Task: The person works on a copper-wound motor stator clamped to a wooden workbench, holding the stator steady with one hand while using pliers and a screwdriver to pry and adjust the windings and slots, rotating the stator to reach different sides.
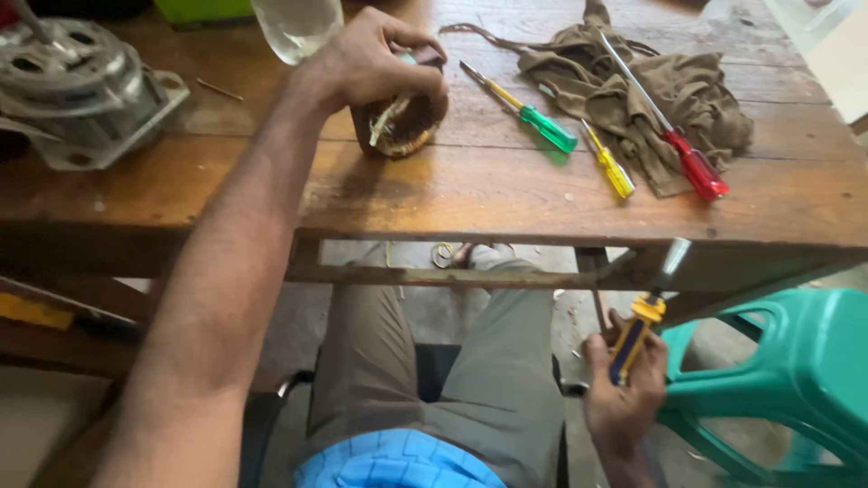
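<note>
A wooden table point(506, 194) is the landmark here. At its far left end sits a grey motor housing point(77, 90), cut off by the picture's edge. Right of that, near the table's middle, the left hand point(375, 63) is clamped over the top of a coil point(402, 122) of copper windings, fingers curled down around it, holding it upright on the boards. A clear bottle point(294, 27) stands just behind the hand, its top out of view.

Right of the coil lie a green screwdriver point(529, 113), a yellow screwdriver point(610, 163) and a red screwdriver point(674, 136), the red one resting on a brown rag point(651, 86).

Below the table's right edge, the right hand point(624, 393) is closed in a fist on the handle of a blue-and-yellow screwdriver point(646, 312), tip pointing up, well apart from the coil.

By my reading the tool has not yet met the coil, so the work on the windings remains. The coil's top is hidden by the fingers, and its far side cannot be made out.
</note>
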A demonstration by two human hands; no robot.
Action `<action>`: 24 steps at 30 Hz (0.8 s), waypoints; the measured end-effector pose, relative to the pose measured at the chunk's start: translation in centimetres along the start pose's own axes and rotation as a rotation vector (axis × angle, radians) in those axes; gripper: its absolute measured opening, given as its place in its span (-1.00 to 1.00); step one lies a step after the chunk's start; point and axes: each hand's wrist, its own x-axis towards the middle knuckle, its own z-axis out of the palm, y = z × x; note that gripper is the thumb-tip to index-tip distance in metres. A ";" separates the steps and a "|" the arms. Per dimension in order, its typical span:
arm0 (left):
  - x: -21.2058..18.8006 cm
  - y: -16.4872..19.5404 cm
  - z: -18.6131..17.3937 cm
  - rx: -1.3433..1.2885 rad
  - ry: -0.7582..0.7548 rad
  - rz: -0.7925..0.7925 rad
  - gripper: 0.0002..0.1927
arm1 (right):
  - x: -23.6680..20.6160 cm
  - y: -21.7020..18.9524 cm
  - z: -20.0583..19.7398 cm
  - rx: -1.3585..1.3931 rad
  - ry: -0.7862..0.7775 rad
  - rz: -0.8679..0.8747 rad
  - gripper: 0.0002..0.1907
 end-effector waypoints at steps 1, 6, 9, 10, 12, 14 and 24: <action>0.3 -0.1 -0.2 0.018 -0.025 -0.005 -0.47 | 0.1 0.0 0.0 -0.022 0.007 -0.009 -0.61; 1.2 -0.2 -1.0 0.055 -0.224 0.104 -0.43 | 0.0 -0.1 -0.3 -0.132 0.046 -0.001 -0.60; 1.7 0.9 -1.0 0.158 -0.295 0.012 -0.37 | 0.1 -0.1 -0.1 -0.121 0.071 0.021 -0.63; 1.8 1.6 -1.3 0.274 -0.294 0.010 -0.37 | 0.2 -0.2 0.0 -0.117 0.070 0.027 -0.63; 2.1 2.8 -1.3 0.473 -0.272 0.018 -0.32 | 0.2 -0.3 0.0 -0.120 0.058 0.042 -0.64; 2.1 3.5 0.0 0.634 -0.240 0.027 -0.24 | 0.1 -0.1 -0.1 -0.123 0.042 0.013 -0.66; 0.9 3.1 1.8 0.627 -0.140 0.163 -0.54 | -0.2 -0.1 -0.2 -0.162 0.024 0.004 -0.62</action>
